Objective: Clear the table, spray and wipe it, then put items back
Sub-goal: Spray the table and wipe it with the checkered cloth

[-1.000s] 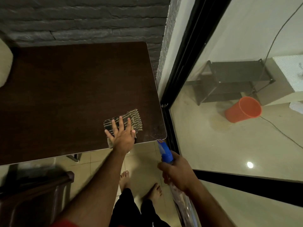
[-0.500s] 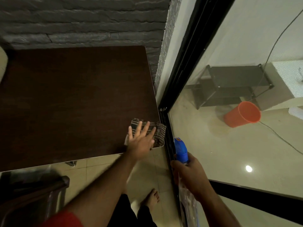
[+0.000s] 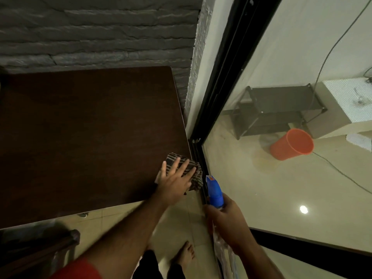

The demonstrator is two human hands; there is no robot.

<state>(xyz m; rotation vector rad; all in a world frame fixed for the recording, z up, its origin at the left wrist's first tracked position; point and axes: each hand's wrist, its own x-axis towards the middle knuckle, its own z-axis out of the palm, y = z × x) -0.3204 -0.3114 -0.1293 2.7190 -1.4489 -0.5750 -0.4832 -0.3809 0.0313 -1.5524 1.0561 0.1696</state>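
Observation:
A dark brown table (image 3: pixel 84 137) stands against a grey brick wall. At its near right corner lies a brown striped cloth (image 3: pixel 196 175), partly hanging over the right edge. My left hand (image 3: pixel 175 182) presses flat on the cloth with fingers spread. My right hand (image 3: pixel 227 222) grips a spray bottle with a blue head (image 3: pixel 214 191), held off the table to the right of the corner, nozzle pointing away from me. The clear body of the bottle is mostly hidden below my hand.
A black-framed glass door (image 3: pixel 221 93) runs along the table's right side. Behind the glass are an orange bucket (image 3: pixel 291 144), a dark metal rack (image 3: pixel 279 109) and a cable. A wooden chair (image 3: pixel 40 252) sits at the lower left. My bare feet stand on the tiled floor.
My left hand slid the cloth to the right along the near edge until it reached the table's right corner. The right hand kept the spray bottle beside the corner.

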